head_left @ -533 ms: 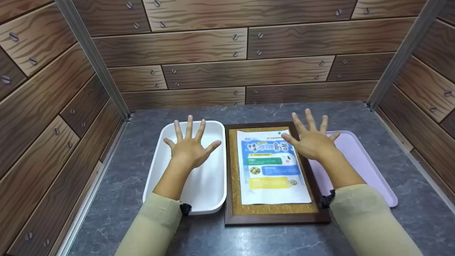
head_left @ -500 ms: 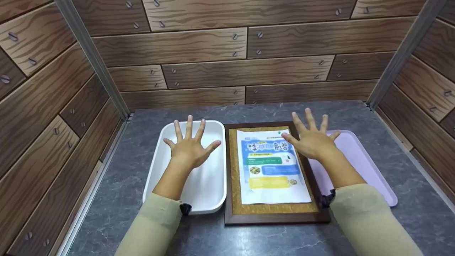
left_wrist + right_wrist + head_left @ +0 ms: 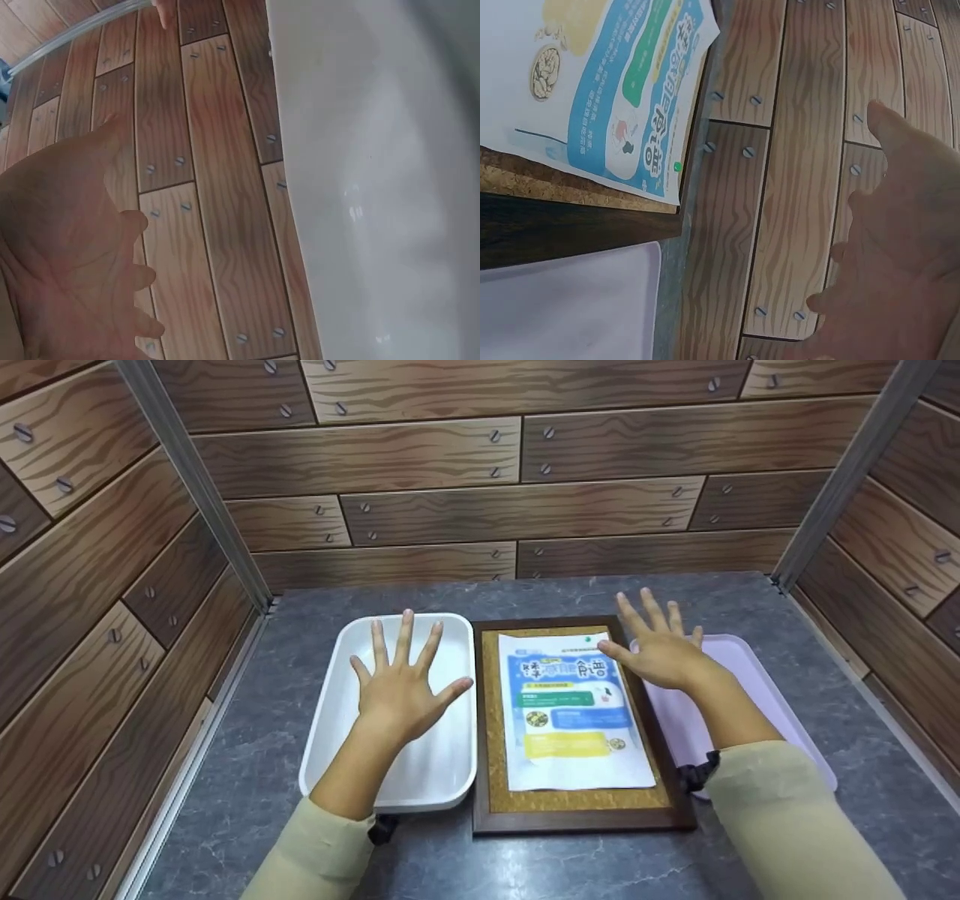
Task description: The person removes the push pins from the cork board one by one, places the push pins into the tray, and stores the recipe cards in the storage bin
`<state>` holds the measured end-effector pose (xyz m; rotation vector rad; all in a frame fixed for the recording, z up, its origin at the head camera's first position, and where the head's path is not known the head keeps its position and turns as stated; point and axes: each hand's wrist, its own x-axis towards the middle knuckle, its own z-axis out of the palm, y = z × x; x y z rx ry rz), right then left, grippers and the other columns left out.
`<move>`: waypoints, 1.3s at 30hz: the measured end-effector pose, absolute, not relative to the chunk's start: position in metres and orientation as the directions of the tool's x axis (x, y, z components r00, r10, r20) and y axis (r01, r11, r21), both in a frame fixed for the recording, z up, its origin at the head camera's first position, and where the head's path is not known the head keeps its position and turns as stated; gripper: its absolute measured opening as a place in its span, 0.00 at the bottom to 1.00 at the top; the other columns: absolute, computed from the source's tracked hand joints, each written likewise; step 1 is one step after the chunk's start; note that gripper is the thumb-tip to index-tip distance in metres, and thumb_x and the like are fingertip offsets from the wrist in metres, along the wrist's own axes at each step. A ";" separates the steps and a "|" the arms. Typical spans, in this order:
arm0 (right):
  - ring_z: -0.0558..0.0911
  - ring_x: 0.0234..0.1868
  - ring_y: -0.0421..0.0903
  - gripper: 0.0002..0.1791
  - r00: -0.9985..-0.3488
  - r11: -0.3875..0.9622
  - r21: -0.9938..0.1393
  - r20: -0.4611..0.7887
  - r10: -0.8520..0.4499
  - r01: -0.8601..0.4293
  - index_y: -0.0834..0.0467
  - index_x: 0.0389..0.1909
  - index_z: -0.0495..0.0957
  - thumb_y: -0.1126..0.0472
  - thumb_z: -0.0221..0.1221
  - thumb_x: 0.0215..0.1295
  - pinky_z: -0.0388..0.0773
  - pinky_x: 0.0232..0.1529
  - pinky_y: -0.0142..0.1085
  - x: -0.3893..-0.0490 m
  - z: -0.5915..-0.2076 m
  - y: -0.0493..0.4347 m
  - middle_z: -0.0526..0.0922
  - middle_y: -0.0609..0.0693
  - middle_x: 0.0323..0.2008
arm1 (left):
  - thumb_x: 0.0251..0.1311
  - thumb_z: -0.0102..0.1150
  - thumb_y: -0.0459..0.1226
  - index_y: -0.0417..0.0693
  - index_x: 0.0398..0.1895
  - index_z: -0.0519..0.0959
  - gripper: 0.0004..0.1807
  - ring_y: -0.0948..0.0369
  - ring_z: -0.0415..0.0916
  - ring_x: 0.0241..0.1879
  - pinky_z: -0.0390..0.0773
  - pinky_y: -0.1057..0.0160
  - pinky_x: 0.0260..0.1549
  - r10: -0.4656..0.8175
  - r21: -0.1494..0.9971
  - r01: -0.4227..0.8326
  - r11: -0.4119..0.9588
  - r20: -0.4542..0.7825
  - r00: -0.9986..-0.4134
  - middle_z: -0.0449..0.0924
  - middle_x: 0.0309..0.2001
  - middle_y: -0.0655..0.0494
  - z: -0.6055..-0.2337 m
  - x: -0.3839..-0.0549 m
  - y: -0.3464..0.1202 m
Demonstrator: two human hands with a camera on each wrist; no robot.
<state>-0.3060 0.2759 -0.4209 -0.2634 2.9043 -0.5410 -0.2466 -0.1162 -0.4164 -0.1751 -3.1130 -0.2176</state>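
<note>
1. Printed sheet (image 3: 577,712) lies on the framed corkboard (image 3: 493,750), between the white tray (image 3: 431,757) on your left and the purple tray (image 3: 750,690) on your right. You cannot tell from these views whether it is fastened; if it is loose, a brushed edge could slide it askew.
2. Your left hand (image 3: 397,690) hovers above the white tray, fingers spread wide, holding nothing. Weight landing on one rim would probably tip the tray or skid it.
3. Your right hand (image 3: 664,656) hangs over the board's right side and the purple tray, fingers apart, gripping nothing. Its thumb reaches over the sheet's upper right corner in the head view, so a careless drop might crease the paper.
4. Board and white tray sit just beside each other; shoving one would likely nudge the other.
5. Watch the black device (image 3: 699,774) at your right cuff: a low sweep could catch the frame.
</note>
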 end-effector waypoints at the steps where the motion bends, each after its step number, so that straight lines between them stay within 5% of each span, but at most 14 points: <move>1: 0.22 0.84 0.77 0.57 -0.966 0.911 -0.382 -0.137 -0.219 -0.152 0.41 0.89 0.25 0.19 0.41 0.75 0.21 0.71 0.86 -0.308 -0.423 0.277 0.18 0.57 0.88 | 0.68 0.41 0.80 0.76 0.90 0.40 0.53 0.33 0.23 0.88 0.43 0.17 0.78 0.115 0.140 0.118 0.983 0.033 -0.993 0.24 0.91 0.54 -0.417 -0.244 -0.115; 8: 0.30 0.86 0.77 0.64 -0.947 0.826 -0.524 -0.105 -0.303 -0.206 0.42 0.89 0.24 0.27 0.59 0.73 0.37 0.77 0.83 -0.325 -0.442 0.285 0.23 0.60 0.89 | 0.69 0.47 0.77 0.71 0.90 0.46 0.53 0.33 0.44 0.87 0.57 0.25 0.79 0.153 0.195 0.186 0.963 0.170 -0.974 0.42 0.91 0.47 -0.425 -0.226 -0.096; 14: 0.38 0.85 0.80 0.69 -0.935 0.744 -0.636 -0.101 -0.341 -0.203 0.44 0.89 0.24 0.39 0.70 0.71 0.50 0.77 0.80 -0.340 -0.459 0.288 0.26 0.67 0.88 | 0.73 0.58 0.65 0.57 0.89 0.52 0.50 0.37 0.65 0.78 0.71 0.33 0.73 0.147 0.384 0.253 0.888 0.286 -0.947 0.60 0.84 0.40 -0.436 -0.210 -0.075; 24: 0.65 0.80 0.74 0.66 -0.953 0.625 -0.768 -0.068 -0.294 -0.137 0.42 0.90 0.33 0.52 0.75 0.68 0.77 0.71 0.64 -0.372 -0.484 0.285 0.39 0.68 0.87 | 0.68 0.73 0.55 0.52 0.90 0.47 0.58 0.40 0.58 0.84 0.65 0.34 0.79 0.272 0.769 0.272 0.579 0.133 -0.953 0.56 0.86 0.40 -0.446 -0.200 -0.054; 30: 0.67 0.78 0.73 0.61 -0.954 0.590 -0.794 -0.047 -0.295 -0.144 0.48 0.90 0.39 0.61 0.73 0.70 0.77 0.72 0.62 -0.386 -0.495 0.279 0.51 0.68 0.84 | 0.62 0.79 0.52 0.53 0.90 0.46 0.63 0.39 0.65 0.80 0.75 0.35 0.72 0.305 0.886 0.152 0.437 0.013 -0.952 0.55 0.85 0.39 -0.458 -0.200 -0.042; 39: 0.72 0.68 0.64 0.55 -0.951 0.640 -0.754 -0.067 -0.301 -0.149 0.55 0.89 0.46 0.63 0.71 0.71 0.75 0.69 0.57 -0.400 -0.513 0.279 0.59 0.68 0.80 | 0.58 0.83 0.47 0.52 0.89 0.49 0.63 0.37 0.65 0.79 0.66 0.33 0.78 0.316 0.945 -0.040 0.325 -0.148 -0.937 0.58 0.84 0.37 -0.477 -0.203 -0.024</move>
